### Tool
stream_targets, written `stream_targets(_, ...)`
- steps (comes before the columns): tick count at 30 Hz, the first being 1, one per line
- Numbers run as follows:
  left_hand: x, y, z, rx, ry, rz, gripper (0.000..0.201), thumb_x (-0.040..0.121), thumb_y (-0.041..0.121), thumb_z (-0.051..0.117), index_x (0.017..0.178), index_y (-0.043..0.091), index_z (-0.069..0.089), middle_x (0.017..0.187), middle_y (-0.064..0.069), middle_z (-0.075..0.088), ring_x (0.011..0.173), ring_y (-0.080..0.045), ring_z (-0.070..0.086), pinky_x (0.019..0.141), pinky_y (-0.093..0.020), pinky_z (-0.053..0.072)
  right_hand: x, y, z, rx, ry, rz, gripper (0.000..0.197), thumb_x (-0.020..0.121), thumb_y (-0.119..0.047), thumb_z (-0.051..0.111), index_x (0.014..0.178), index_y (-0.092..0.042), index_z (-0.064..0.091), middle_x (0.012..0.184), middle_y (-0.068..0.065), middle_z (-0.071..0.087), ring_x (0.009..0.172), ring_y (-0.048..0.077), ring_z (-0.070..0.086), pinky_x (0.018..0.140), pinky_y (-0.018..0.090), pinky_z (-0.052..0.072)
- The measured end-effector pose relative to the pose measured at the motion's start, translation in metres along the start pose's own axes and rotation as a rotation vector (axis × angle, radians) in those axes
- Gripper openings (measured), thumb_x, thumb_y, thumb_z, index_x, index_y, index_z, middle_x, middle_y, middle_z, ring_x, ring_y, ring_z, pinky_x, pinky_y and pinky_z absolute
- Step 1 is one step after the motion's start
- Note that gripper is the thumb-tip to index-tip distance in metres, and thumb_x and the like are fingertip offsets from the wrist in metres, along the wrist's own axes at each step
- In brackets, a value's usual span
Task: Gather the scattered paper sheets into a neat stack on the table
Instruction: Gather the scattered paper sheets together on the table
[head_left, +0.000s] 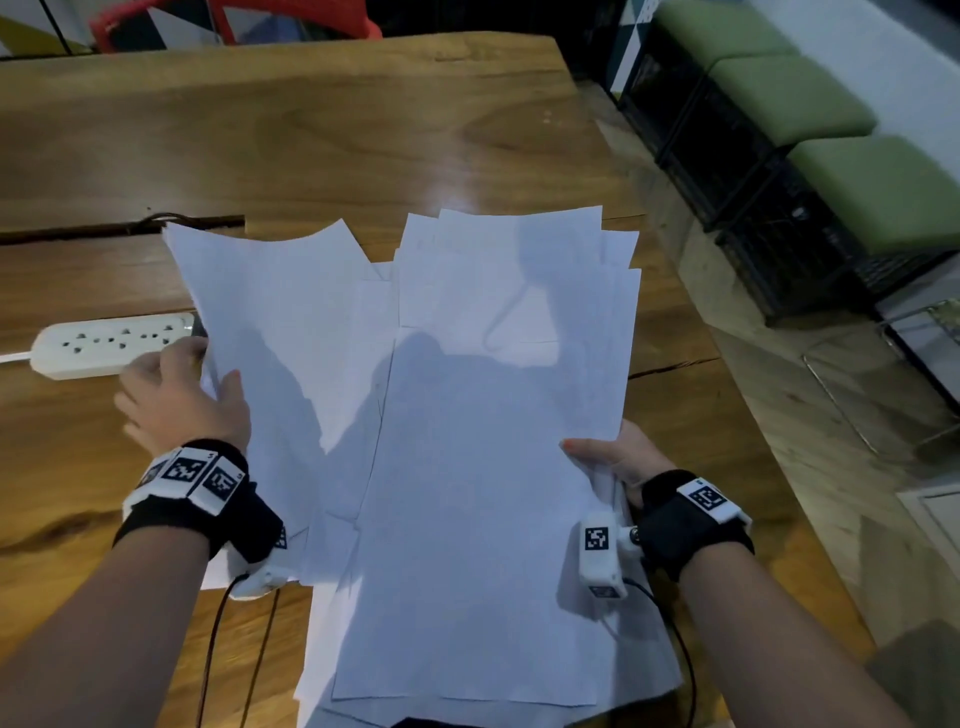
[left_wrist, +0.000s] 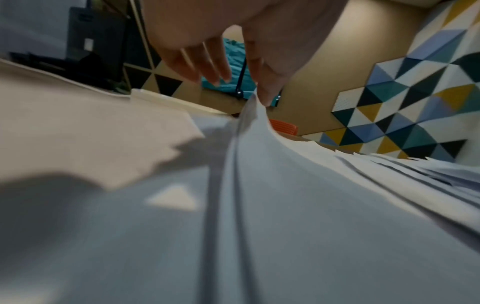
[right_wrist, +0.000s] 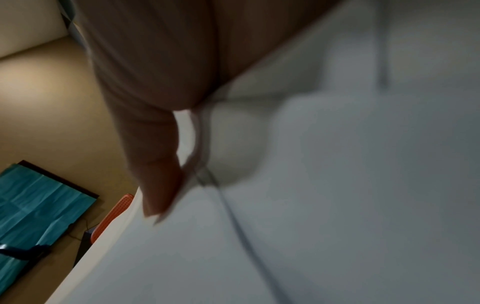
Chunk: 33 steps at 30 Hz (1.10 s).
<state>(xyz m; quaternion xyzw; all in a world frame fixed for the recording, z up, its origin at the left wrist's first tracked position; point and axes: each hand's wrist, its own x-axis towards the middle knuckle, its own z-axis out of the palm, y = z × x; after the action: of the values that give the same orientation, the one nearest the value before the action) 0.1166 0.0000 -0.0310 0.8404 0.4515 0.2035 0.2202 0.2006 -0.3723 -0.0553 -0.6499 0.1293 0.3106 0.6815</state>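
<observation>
Several white paper sheets (head_left: 467, 467) lie fanned and overlapping across the wooden table (head_left: 311, 145), raised off it at both sides. My left hand (head_left: 182, 395) pinches the left edge of a lifted sheet (head_left: 270, 312), thumb on top. In the left wrist view the left hand (left_wrist: 249, 90) holds the sheet's edge (left_wrist: 259, 164) between thumb and fingers. My right hand (head_left: 618, 457) grips the right edge of the bigger bundle, thumb over the top sheet. The right wrist view shows the right hand (right_wrist: 161, 197) pressed on blurred paper (right_wrist: 337, 185).
A white power strip (head_left: 111, 343) lies on the table just left of my left hand, with a dark cable slot (head_left: 124, 228) behind it. The table's right edge drops to a floor (head_left: 831, 415). Green-cushioned crates (head_left: 831, 145) stand at the right.
</observation>
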Motion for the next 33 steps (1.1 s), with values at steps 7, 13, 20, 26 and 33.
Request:
stream_targets(7, 0.01, 0.007, 0.007, -0.04, -0.355, -0.14, 0.026, 0.085, 0.01, 0.054, 0.11, 0.002, 0.057, 0.108, -0.026, 0.064, 0.102, -0.043, 0.058, 0.087, -0.046, 0.046, 0.0, -0.001, 0.0, -0.027, -0.024, -0.008, 0.065, 0.049, -0.009, 0.08, 0.112, -0.006, 0.061, 0.108, 0.009, 0.069, 0.091, 0.018, 0.07, 0.072, 0.023, 0.057)
stream_targets(13, -0.011, 0.039, 0.028, -0.416, -1.021, -0.131, 0.007, 0.088, 0.003, 0.055, 0.087, 0.008, 0.06, 0.097, -0.02, 0.064, 0.073, -0.026, 0.067, 0.062, -0.036, 0.058, 0.0, -0.004, 0.0, -0.007, -0.04, 0.031, 0.068, 0.051, -0.004, 0.078, 0.115, 0.0, 0.059, 0.097, 0.007, 0.072, 0.081, 0.016, 0.072, 0.066, 0.023, 0.058)
stream_targets(20, 0.008, 0.045, 0.022, -0.143, -0.575, -0.044, 0.037, 0.086, 0.019, 0.055, 0.122, 0.012, 0.054, 0.104, -0.016, 0.066, 0.098, -0.035, 0.061, 0.088, -0.039, 0.048, 0.001, -0.002, 0.0, 0.021, -0.031, 0.009, 0.089, 0.028, -0.017, 0.088, 0.112, -0.002, 0.061, 0.101, 0.009, 0.071, 0.082, 0.016, 0.072, 0.069, 0.024, 0.058)
stream_targets(26, 0.026, 0.004, -0.003, 0.205, -0.565, -0.291, 0.06, 0.086, 0.04, 0.052, 0.128, -0.002, 0.045, 0.131, -0.028, 0.047, 0.114, -0.047, 0.049, 0.093, -0.051, 0.043, -0.001, -0.008, 0.006, 0.072, -0.057, 0.032, 0.105, 0.013, -0.026, 0.094, 0.109, 0.003, 0.062, 0.091, 0.01, 0.075, 0.08, 0.022, 0.072, 0.063, 0.025, 0.057)
stream_targets(33, 0.003, 0.014, -0.002, -0.41, -0.951, -0.352, 0.028, 0.09, 0.012, 0.053, 0.114, -0.003, 0.057, 0.056, -0.007, 0.071, 0.048, -0.023, 0.067, 0.053, -0.032, 0.052, -0.002, -0.005, 0.029, 0.076, -0.174, 0.05, 0.098, 0.02, -0.026, 0.095, 0.109, -0.002, 0.063, 0.099, 0.011, 0.071, 0.09, 0.025, 0.068, 0.086, 0.034, 0.054)
